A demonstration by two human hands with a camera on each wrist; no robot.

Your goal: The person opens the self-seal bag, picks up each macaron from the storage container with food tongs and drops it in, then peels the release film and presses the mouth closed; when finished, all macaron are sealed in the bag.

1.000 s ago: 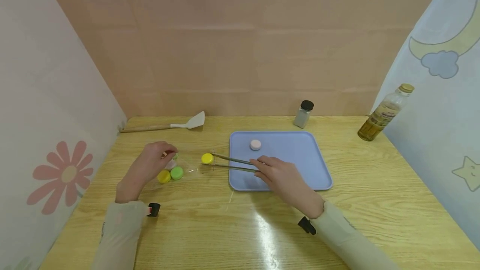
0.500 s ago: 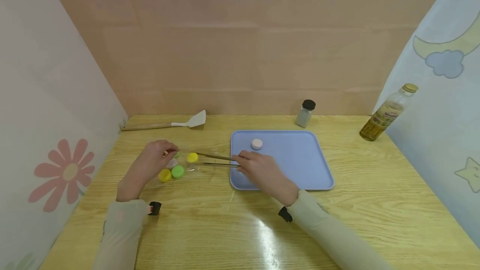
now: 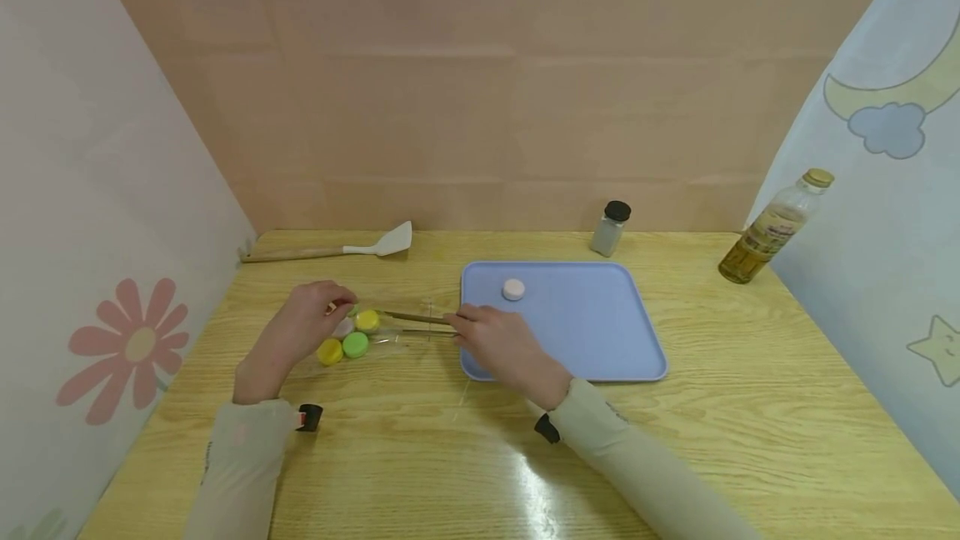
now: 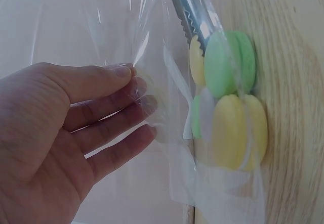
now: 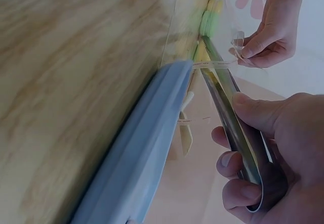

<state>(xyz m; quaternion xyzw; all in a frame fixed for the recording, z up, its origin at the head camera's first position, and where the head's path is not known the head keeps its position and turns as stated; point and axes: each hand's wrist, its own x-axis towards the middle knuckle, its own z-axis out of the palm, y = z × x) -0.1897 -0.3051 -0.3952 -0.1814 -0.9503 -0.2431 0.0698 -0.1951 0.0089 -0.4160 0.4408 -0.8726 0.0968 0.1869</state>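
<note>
My left hand [image 3: 296, 319] pinches the edge of a clear plastic bag [image 4: 233, 188] between thumb and index finger, lifting that side. Inside lie several macarons: a green one [image 4: 230, 64], a yellow one [image 4: 240, 130] and a lilac one [image 4: 206, 110] among them. My right hand [image 3: 498, 348] grips metal tongs [image 5: 228, 118], thumb on one arm, fingers around the other. Their toothed tips reach into the bag, right at another yellow macaron [image 3: 367, 321]. A pale pink macaron [image 3: 513, 289] sits on the blue tray [image 3: 585, 323], beneath and beyond my right hand.
A white-headed spatula [image 3: 390, 241] with a wooden handle lies at the back left. Behind the tray stands a black-capped jar [image 3: 609, 229]. A bottle of amber liquid [image 3: 765, 232] stands at the right. Walls close off the back and both sides.
My right hand has moved left, carrying the tongs and the yellow macaron at their tips deeper into the bag, beside the other macarons. My left hand stays put on the bag's edge.
</note>
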